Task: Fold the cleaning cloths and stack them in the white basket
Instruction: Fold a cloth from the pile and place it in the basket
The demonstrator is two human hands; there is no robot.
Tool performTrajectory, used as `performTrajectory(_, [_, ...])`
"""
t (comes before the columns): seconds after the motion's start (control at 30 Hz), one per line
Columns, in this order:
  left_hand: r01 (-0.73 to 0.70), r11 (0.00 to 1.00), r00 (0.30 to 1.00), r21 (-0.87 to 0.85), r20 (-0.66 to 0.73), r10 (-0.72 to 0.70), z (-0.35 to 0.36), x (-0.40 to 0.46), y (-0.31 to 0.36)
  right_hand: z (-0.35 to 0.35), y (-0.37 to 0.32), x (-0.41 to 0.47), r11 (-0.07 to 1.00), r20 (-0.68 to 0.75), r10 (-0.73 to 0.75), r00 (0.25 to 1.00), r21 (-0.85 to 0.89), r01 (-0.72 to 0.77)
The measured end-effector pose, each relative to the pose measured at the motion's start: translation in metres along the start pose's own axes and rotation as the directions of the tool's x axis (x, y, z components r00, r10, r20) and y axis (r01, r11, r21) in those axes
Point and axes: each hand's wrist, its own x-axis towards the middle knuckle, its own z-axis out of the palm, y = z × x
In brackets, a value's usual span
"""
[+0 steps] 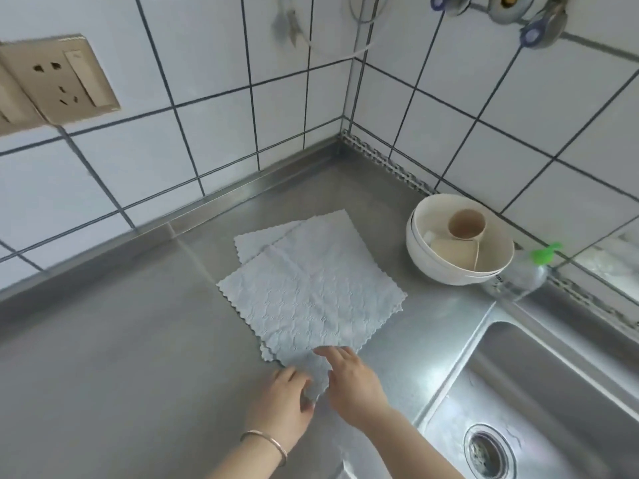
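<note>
Several pale blue cleaning cloths (311,292) with wavy edges lie flat and overlapping on the steel counter (121,340). My left hand (283,399), with a bracelet on its wrist, pinches the near corner of the top cloth. My right hand (352,378) lies beside it, fingers stretched flat onto the same corner. No white basket is in view.
A white bowl (432,267) holding beige cups (466,224) stands at the back right by the tiled wall. A clear bottle with a green cap (529,271) sits next to it. The steel sink (539,392) with its drain is at the right. A wall socket (58,81) is upper left.
</note>
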Motion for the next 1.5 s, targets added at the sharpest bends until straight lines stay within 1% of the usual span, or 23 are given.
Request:
performTrajectory(0.1, [-0.061, 0.977, 0.998, 0.205, -0.017, 0.066, 0.006, 0.017, 0.013, -0.001, 0.016, 0.010, 1.000, 0.014, -0.014, 1.000, 0.017, 0.014])
performTrajectory(0.23, [-0.084, 0.941, 0.996, 0.329, 0.029, 0.079, 0.017, 0.026, 0.022, 0.002, 0.029, 0.013, 0.999, 0.022, -0.020, 1.000, 0.027, 0.019])
performTrajectory(0.3, [-0.085, 0.914, 0.996, 0.396, 0.020, 0.084, 0.019, 0.031, 0.025, 0.005, 0.032, 0.015, 0.998, 0.018, -0.033, 0.999, 0.046, 0.032])
performTrajectory(0.4, [-0.058, 0.909, 0.997, 0.413, -0.018, 0.071, 0.021, 0.036, 0.022, 0.010, 0.037, 0.017, 0.997, 0.030, -0.070, 0.997, 0.033, 0.069])
performTrajectory(0.47, [-0.051, 0.922, 0.995, 0.384, -0.062, 0.081, 0.021, 0.039, 0.019, 0.012, 0.041, 0.019, 0.993, 0.057, -0.116, 0.992, -0.006, 0.116])
performTrajectory(0.53, [-0.053, 0.944, 0.993, 0.327, -0.086, 0.085, 0.017, 0.043, 0.017, 0.012, 0.044, 0.022, 0.983, 0.064, -0.158, 0.985, -0.081, 0.163])
performTrajectory(0.6, [-0.078, 0.964, 0.985, 0.256, -0.128, 0.113, 0.012, 0.046, 0.014, 0.012, 0.047, 0.026, 0.963, -0.017, -0.205, 0.979, -0.185, 0.198])
performTrajectory(0.67, [-0.065, 0.994, 0.984, 0.088, -0.161, 0.079, 0.001, 0.046, 0.018, 0.005, 0.049, 0.030, 0.944, -0.131, -0.214, 0.968, -0.283, 0.171])
performTrajectory(0.7, [-0.012, 1.000, 0.980, -0.017, -0.198, 0.009, -0.006, 0.047, 0.021, -0.002, 0.050, 0.033, 0.942, -0.188, -0.191, 0.963, -0.312, 0.126])
performTrajectory(0.73, [0.042, 0.996, 0.977, -0.073, -0.205, -0.056, -0.015, 0.049, 0.024, -0.008, 0.052, 0.038, 0.943, -0.239, -0.161, 0.958, -0.323, 0.078])
performTrajectory(0.77, [0.077, 0.990, 0.969, -0.119, -0.226, -0.103, -0.026, 0.050, 0.026, -0.019, 0.053, 0.042, 0.944, -0.275, -0.126, 0.953, -0.330, 0.029])
performTrajectory(0.83, [0.097, 0.979, 0.954, -0.180, -0.263, -0.143, -0.053, 0.049, 0.027, -0.038, 0.054, 0.050, 0.938, -0.330, -0.095, 0.939, -0.346, -0.026])
performTrajectory(0.9, [0.085, 0.975, 0.915, -0.205, -0.370, -0.158, -0.086, 0.042, 0.023, -0.059, 0.052, 0.056, 0.935, -0.384, -0.112, 0.917, -0.353, -0.033])
performTrajectory(0.93, [0.080, 0.973, 0.890, -0.216, -0.424, -0.167, -0.103, 0.037, 0.018, -0.069, 0.049, 0.059, 0.937, -0.429, -0.138, 0.893, -0.350, -0.023])
performTrajectory(1.03, [0.041, 0.972, 0.823, -0.233, -0.544, -0.165, -0.149, 0.013, -0.003, -0.100, 0.025, 0.063, 0.945, -0.546, -0.208, 0.811, -0.325, 0.024])
performTrajectory(1.13, [-0.003, 0.973, 0.771, -0.232, -0.620, -0.145, -0.191, -0.021, -0.024, -0.126, -0.016, 0.066, 0.943, -0.576, -0.315, 0.754, -0.279, 0.180])
performTrajectory(1.2, [0.033, 0.971, 0.704, -0.235, -0.684, -0.190, -0.218, -0.049, -0.047, -0.136, -0.054, 0.065, 0.931, -0.580, -0.366, 0.728, -0.219, 0.293])
performTrajectory(1.27, [0.106, 0.975, 0.666, -0.196, -0.714, -0.216, -0.242, -0.066, -0.073, -0.141, -0.092, 0.068, 0.919, -0.564, -0.386, 0.730, -0.164, 0.359])
performTrajectory(1.3, [0.148, 0.973, 0.660, -0.176, -0.715, -0.230, -0.252, -0.071, -0.087, -0.141, -0.111, 0.071, 0.915, -0.536, -0.395, 0.746, -0.150, 0.375])
performTrajectory(1.4, [0.283, 0.951, 0.638, -0.124, -0.716, -0.283, -0.284, -0.090, -0.131, -0.130, -0.170, 0.087, 0.917, -0.399, -0.390, 0.830, -0.091, 0.387])
performTrajectory(1.43, [0.326, 0.939, 0.620, -0.109, -0.726, -0.299, -0.295, -0.099, -0.144, -0.125, -0.189, 0.090, 0.913, -0.372, -0.396, 0.839, -0.062, 0.404])
performTrajectory(1.5, [0.380, 0.921, 0.581, -0.088, -0.752, -0.312, -0.316, -0.118, -0.164, -0.117, -0.221, 0.091, 0.883, -0.393, -0.426, 0.815, 0.016, 0.470])
